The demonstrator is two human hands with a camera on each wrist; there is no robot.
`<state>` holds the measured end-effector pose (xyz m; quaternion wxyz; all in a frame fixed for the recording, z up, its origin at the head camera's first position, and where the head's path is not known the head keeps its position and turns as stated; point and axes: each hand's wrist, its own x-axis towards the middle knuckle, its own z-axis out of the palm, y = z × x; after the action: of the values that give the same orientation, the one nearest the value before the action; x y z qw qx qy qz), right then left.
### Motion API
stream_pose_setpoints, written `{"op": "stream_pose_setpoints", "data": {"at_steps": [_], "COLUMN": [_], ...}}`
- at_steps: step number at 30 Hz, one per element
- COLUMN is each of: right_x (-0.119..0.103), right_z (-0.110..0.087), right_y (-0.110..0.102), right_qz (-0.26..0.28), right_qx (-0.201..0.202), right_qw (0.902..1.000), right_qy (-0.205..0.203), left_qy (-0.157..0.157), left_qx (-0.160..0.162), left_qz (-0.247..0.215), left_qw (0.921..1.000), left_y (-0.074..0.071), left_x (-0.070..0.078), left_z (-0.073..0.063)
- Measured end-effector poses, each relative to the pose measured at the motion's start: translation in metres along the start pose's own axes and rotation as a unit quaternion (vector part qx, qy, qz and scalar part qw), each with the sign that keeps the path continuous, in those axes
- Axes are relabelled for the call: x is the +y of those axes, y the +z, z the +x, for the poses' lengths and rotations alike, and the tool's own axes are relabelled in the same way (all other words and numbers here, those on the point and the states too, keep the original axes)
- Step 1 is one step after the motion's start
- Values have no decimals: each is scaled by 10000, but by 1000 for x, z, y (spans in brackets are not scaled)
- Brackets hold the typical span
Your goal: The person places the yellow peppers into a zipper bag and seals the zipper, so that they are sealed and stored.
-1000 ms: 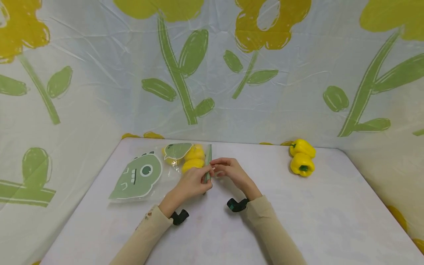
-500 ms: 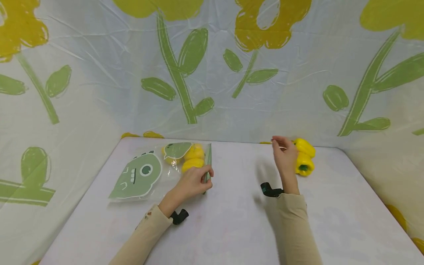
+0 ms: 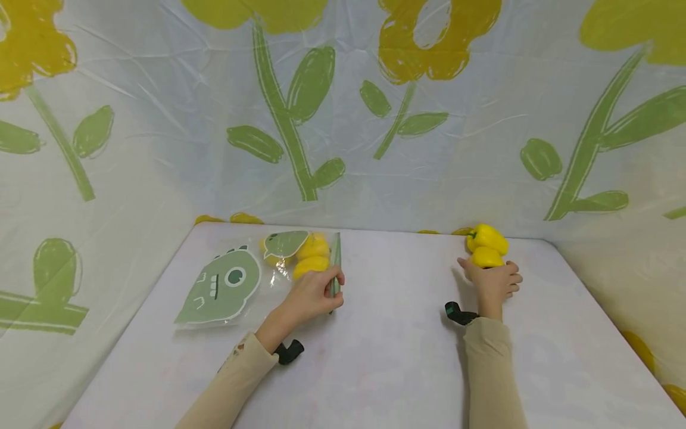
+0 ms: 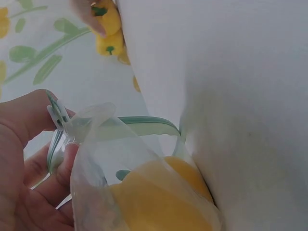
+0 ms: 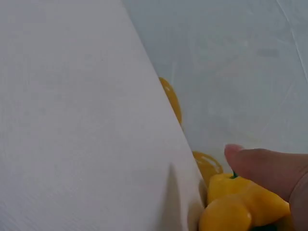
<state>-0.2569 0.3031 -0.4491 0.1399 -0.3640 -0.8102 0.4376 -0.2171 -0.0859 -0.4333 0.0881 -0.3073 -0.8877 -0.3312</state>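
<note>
My left hand (image 3: 311, 293) pinches the green-edged mouth of a clear zip bag (image 3: 270, 292) printed with a green monster. The bag's mouth gapes in the left wrist view, where the left fingers (image 4: 41, 178) hold one side of its zip edge. Yellow bell peppers (image 3: 312, 265) lie inside the bag, partly behind a printed green shape. On the far right, my right hand (image 3: 492, 289) reaches over the nearer of two loose peppers, a yellow bell pepper (image 3: 486, 257), thumb and fingers spread to either side. The right thumb (image 5: 264, 168) is straight in the right wrist view.
Just behind the nearer loose pepper lies a second yellow bell pepper (image 3: 488, 238), close to the table's back edge. A flower-printed cloth (image 3: 429, 179) rises behind and beside the white table (image 3: 386, 357).
My right hand has left the bag's mouth and moved right, over the nearer loose pepper. The left hand stays at the bag's edge.
</note>
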Motion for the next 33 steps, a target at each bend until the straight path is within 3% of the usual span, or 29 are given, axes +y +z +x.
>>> {"op": "stream_pose_setpoints", "data": {"at_steps": [3, 8, 16, 20, 24, 28, 33], "right_x": [5, 3, -1, -3, -8, -16, -30], "right_z": [1, 1, -7, -9, -8, -9, -15], "right_y": [4, 4, 2, 3, 5, 7, 7], "right_qz": [-47, 185, 814, 1182, 1815, 2557, 3250], "right_qx": [-69, 312, 154, 551, 1048, 1145, 514], "right_qw": [10000, 9993, 9965, 9914, 9773, 9572, 9384], "right_qy": [19, -94, -131, -144, -325, -728, -1055], "left_qy": [-9, -5, -93, -81, -59, -114, -145], "left_qx": [-30, -22, -89, -129, -130, -138, -131], "left_qz": [7, -40, -35, -19, -4, -21, -52], "left_qw": [10000, 10000, 9999, 9999, 9999, 9998, 9998], "left_y": [0, 0, -2, -2, -1, 0, -1], "left_x": [2, 2, 4, 4, 4, 3, 2], "left_z": [-1, -1, -1, 0, 1, 0, -2]}}
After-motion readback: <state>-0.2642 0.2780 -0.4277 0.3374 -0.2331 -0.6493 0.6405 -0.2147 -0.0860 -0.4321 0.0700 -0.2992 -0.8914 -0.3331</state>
